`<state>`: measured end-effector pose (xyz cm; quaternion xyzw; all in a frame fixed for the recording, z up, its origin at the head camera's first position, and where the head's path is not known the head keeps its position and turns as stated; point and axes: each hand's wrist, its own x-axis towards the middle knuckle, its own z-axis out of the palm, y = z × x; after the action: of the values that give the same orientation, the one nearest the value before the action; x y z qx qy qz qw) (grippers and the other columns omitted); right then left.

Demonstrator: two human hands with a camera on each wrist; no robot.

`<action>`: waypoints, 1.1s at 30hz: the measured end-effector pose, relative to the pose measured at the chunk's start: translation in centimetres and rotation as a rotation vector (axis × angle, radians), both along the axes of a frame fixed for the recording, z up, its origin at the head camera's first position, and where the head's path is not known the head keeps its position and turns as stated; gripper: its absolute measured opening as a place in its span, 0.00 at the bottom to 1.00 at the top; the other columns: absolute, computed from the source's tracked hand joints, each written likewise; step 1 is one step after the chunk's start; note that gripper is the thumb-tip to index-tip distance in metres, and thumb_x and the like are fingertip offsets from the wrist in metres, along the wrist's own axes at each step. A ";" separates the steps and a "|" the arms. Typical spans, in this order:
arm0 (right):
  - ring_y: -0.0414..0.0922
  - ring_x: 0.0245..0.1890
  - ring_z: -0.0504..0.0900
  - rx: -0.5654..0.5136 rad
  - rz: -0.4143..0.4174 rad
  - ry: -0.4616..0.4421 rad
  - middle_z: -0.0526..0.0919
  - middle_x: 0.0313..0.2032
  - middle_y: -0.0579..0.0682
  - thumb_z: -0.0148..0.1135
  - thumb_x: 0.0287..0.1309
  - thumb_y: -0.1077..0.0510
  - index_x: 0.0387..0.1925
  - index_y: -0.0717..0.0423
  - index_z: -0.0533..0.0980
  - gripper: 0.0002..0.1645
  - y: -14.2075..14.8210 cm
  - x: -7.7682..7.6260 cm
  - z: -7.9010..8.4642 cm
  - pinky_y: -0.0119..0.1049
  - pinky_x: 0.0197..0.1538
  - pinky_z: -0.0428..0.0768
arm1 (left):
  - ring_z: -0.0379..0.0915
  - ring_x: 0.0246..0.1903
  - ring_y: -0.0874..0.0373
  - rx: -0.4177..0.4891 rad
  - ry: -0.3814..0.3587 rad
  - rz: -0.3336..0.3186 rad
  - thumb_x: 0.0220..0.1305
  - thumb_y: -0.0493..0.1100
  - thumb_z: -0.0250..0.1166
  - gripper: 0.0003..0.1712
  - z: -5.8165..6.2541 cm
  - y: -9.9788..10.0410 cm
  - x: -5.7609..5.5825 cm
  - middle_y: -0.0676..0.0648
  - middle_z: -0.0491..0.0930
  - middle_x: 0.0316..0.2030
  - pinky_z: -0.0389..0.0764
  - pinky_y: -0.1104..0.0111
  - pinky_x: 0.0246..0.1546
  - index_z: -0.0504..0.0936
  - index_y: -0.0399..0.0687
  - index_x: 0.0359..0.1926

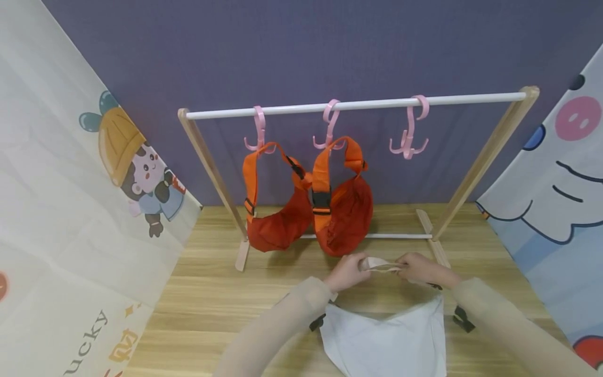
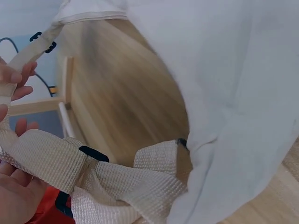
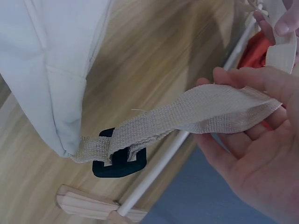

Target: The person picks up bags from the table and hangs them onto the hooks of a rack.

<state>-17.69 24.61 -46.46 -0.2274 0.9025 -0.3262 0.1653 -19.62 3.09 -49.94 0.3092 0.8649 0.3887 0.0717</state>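
A white waist bag (image 1: 386, 343) hangs low in front of me, over the wooden floor. Its cream webbing strap (image 1: 380, 264) loops up from both ends of the bag. My left hand (image 1: 347, 271) grips the strap on the left side, fingers curled round it. A short way across, my right hand (image 1: 421, 268) pinches the same strap. In the right wrist view, a black slider buckle (image 3: 120, 161) joins the strap near the bag's corner. The left wrist view shows the webbing (image 2: 49, 151) folded over itself beside another dark buckle (image 2: 93, 153).
Beyond my hands stands a rack with a white rail (image 1: 292, 109) and wooden legs (image 1: 485, 162). Two orange-red waist bags, left (image 1: 282, 222) and middle (image 1: 346, 214), hang from pink hooks. A third pink hook (image 1: 408, 136) at right carries nothing. Printed cloths (image 1: 61, 157) flank both sides.
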 end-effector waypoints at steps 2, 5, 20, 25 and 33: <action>0.32 0.13 0.63 -0.005 0.001 0.000 0.75 0.15 0.49 0.55 0.47 0.67 0.23 0.62 0.77 0.04 0.1 0.0 0.2 0.27 0.19 0.66 | 0.64 0.20 0.68 0.022 -0.017 -0.001 0.50 0.41 0.65 0.15 0.5 -0.1 0.1 0.55 0.70 0.22 0.67 0.80 0.19 0.75 0.43 0.41; 0.31 0.13 0.63 -0.018 0.014 0.006 0.75 0.14 0.49 0.55 0.47 0.67 0.21 0.60 0.76 0.05 0.2 0.0 0.7 0.26 0.18 0.65 | 0.65 0.20 0.68 0.067 -0.046 -0.008 0.51 0.40 0.65 0.22 1.1 -0.3 0.2 0.54 0.74 0.27 0.69 0.79 0.20 0.74 0.49 0.49; 0.30 0.12 0.61 -0.064 0.024 0.050 0.75 0.15 0.48 0.56 0.47 0.66 0.25 0.56 0.78 0.05 0.4 0.9 3.9 0.26 0.15 0.64 | 0.66 0.27 0.72 0.086 0.090 -0.086 0.52 0.41 0.64 0.15 4.2 -1.3 0.4 0.57 0.80 0.37 0.68 0.83 0.28 0.80 0.49 0.43; 0.29 0.12 0.61 -0.080 0.009 0.097 0.74 0.15 0.46 0.57 0.49 0.65 0.28 0.58 0.78 0.05 0.1 1.4 4.9 0.26 0.14 0.63 | 0.69 0.32 0.72 0.077 0.098 -0.074 0.54 0.42 0.64 0.12 5.2 -1.6 0.7 0.55 0.80 0.38 0.68 0.84 0.32 0.81 0.49 0.41; 0.29 0.12 0.58 -0.098 0.000 0.210 0.73 0.16 0.37 0.56 0.52 0.68 0.29 0.63 0.79 0.06 -0.2 2.0 6.7 0.27 0.15 0.63 | 0.68 0.27 0.72 0.053 0.228 -0.111 0.57 0.43 0.61 0.11 6.3 -2.2 1.1 0.55 0.79 0.32 0.67 0.85 0.29 0.82 0.48 0.41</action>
<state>-15.68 24.41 -39.76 -0.2682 0.8978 -0.3443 0.0588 -18.53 0.93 -43.68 0.4007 0.8384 0.3691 -0.0136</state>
